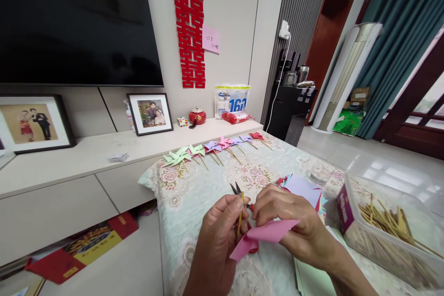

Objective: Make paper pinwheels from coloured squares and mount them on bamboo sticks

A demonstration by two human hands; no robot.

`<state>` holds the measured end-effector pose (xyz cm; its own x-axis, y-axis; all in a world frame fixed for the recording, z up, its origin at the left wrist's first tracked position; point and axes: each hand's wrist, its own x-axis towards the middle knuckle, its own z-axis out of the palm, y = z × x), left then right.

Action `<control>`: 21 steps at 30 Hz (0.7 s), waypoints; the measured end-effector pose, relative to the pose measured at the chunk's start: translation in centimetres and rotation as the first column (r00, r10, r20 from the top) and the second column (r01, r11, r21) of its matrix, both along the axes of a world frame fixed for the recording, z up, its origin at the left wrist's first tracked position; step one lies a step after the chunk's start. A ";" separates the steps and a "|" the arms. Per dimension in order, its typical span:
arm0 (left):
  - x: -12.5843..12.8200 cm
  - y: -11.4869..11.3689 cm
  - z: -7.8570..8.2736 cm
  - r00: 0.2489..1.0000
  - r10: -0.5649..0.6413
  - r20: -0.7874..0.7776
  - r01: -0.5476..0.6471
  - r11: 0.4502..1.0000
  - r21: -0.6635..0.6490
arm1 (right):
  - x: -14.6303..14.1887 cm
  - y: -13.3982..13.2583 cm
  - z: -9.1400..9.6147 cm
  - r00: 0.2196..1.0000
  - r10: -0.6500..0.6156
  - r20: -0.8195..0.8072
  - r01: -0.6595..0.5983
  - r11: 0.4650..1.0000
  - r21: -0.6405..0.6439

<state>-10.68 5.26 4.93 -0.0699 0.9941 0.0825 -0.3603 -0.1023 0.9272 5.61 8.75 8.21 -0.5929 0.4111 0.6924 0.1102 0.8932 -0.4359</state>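
Note:
My left hand is closed on a thin wooden stick, pinched upright between thumb and fingers. Folded pink paper, a pinwheel, lies at the stick's lower part. My right hand is closed on the pinwheel, its fingertips close to the stick's upper end. Behind both hands a pair of scissors with red handles rests on the floral tablecloth, partly hidden. Several paper pinwheels on sticks, among them a light green pinwheel, lie in a row along the table's far edge.
At the right stands a clear plastic box of wooden sticks. Beside my right hand are coloured paper sheets, a roll of clear tape and pale green sheets. A white cabinet borders the table's far side.

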 end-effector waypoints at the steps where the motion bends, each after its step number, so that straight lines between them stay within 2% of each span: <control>1: 0.1 -0.1 0.1 0.998 -0.026 0.059 0.029 0.999 -0.037 | 0.0 -0.1 0.0 1.000 0.002 -0.009 -0.002 1.000 0.003; 4: 0.4 -0.4 0.4 0.951 -0.060 0.304 0.112 0.981 -0.158 | 0.0 -0.1 0.1 0.999 0.002 -0.045 -0.002 1.000 0.000; 6: 0.5 -0.6 0.4 0.930 -0.038 0.366 0.109 0.979 -0.175 | 0.1 -0.1 0.1 0.998 -0.009 -0.055 0.009 1.000 -0.003; 14: 0.3 -1.0 1.6 0.962 -0.094 0.257 0.123 0.987 -0.101 | 0.2 -0.1 0.0 0.993 -0.055 -0.103 0.057 0.998 0.017; 21: 1.0 -0.5 1.5 0.944 -0.070 0.322 0.128 0.978 -0.162 | 0.1 -0.2 -0.4 0.983 -0.100 -0.154 0.104 0.994 0.018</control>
<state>-9.72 4.81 6.47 0.0359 0.9936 -0.1067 -0.6348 0.1051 0.7655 5.73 8.55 7.82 -0.4356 0.4446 0.7827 0.1352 0.8920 -0.4314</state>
